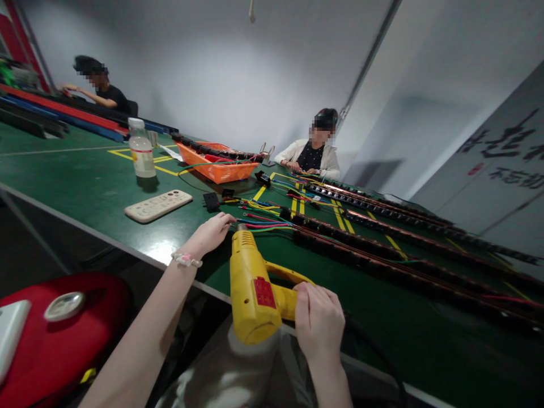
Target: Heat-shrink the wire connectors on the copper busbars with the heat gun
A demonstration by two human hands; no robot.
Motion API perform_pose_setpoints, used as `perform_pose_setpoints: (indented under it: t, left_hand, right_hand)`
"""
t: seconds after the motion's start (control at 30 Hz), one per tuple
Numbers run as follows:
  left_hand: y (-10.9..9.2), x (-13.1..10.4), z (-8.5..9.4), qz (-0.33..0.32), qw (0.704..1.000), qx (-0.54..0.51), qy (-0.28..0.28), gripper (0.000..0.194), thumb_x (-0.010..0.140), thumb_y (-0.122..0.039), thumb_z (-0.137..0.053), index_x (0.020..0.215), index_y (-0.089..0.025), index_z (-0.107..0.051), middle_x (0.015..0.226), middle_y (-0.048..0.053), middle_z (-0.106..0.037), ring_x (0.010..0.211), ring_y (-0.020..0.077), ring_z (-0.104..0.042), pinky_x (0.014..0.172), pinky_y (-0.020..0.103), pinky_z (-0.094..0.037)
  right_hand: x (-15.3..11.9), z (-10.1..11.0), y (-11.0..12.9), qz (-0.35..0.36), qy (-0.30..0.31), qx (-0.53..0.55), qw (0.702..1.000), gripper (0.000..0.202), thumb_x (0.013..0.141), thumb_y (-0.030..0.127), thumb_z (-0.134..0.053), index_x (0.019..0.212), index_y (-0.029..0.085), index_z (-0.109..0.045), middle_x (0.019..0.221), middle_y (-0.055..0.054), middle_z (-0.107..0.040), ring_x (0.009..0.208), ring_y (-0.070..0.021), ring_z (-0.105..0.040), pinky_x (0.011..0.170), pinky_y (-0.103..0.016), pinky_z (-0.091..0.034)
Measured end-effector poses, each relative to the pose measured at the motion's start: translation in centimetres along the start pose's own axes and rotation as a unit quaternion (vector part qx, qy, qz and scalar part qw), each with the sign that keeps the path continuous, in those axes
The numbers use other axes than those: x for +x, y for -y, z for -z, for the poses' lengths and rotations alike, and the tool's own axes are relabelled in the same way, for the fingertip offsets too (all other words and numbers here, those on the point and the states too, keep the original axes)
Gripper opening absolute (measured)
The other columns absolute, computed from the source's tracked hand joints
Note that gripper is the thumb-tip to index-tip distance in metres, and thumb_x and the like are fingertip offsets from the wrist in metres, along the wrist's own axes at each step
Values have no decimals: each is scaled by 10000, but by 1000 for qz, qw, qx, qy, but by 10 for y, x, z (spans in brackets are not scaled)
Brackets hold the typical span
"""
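Note:
My right hand is wrapped round the handle of a yellow heat gun, whose nozzle points away from me at the wire ends. Just left of the nozzle, my left hand pinches the ends of several coloured wires. These red, blue, pink and green wires run right into a long dark wrapped harness on the green table. Small black connectors lie just beyond my left hand.
A phone, a bottle and an orange basket stand on the left. More long harnesses stretch right. Two people sit across the table. A red stool is at lower left.

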State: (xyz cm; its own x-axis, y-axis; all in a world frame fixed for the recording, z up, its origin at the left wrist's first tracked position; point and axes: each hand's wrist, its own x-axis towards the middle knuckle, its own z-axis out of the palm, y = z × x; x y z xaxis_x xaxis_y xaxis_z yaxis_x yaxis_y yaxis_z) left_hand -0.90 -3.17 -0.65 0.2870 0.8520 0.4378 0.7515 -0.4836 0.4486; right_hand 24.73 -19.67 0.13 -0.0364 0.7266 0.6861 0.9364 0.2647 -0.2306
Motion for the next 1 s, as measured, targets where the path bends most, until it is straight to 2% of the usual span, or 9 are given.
perform_pose_setpoints:
  t: [0.27,0.5,0.63,0.77,0.9,1.0]
  left_hand:
    - [3,0,-3,-4,1000,3,0,267,870,-220,-376,1038,-196,-583,1065,65,-602,986,195,-590,888,318,-463]
    - [3,0,-3,-1,1000,5,10,264,867,-231,-382,1004,-182,-602,1028,68,-615,950,200,-598,862,318,-468]
    - [3,0,-3,-2,1000,8,11,259,861,-244,-393,997,-187,-607,1013,67,-615,934,202,-601,848,319,-470]
    - [4,1,-4,-2,1000,11,13,265,866,-268,-395,990,-179,-612,1002,74,-619,931,208,-601,842,326,-472]
    - [7,3,-8,4,1000,3,2,263,855,-252,-409,969,-153,-625,970,92,-634,914,205,-607,835,317,-476]
    - [9,5,-10,21,1000,3,-7,258,848,-238,-416,944,-148,-638,955,97,-647,903,202,-613,823,308,-480]
  right_hand:
    - [-2,18,-36,-25,-8,-68,997,425,924,302,-298,716,176,-647,729,-30,-680,716,-150,-615,753,-285,-383]
    - [-5,32,-68,-59,-8,-120,991,488,908,331,-233,729,160,-654,704,-71,-674,670,-194,-613,677,-326,-387]
    - [-6,38,-76,-75,0,-133,988,504,904,339,-205,743,169,-651,680,-75,-658,663,-203,-601,666,-338,-387]
    - [-9,43,-79,-87,42,-112,989,450,912,393,-239,853,199,-640,769,-49,-658,739,-193,-593,697,-334,-398]
    - [-16,49,-86,-23,80,-63,995,335,897,394,-317,1013,241,-592,966,-19,-648,901,-184,-574,780,-335,-408]
    - [-23,53,-87,32,86,-65,994,305,834,358,-433,1096,244,-540,1052,-14,-624,967,-191,-554,824,-343,-412]
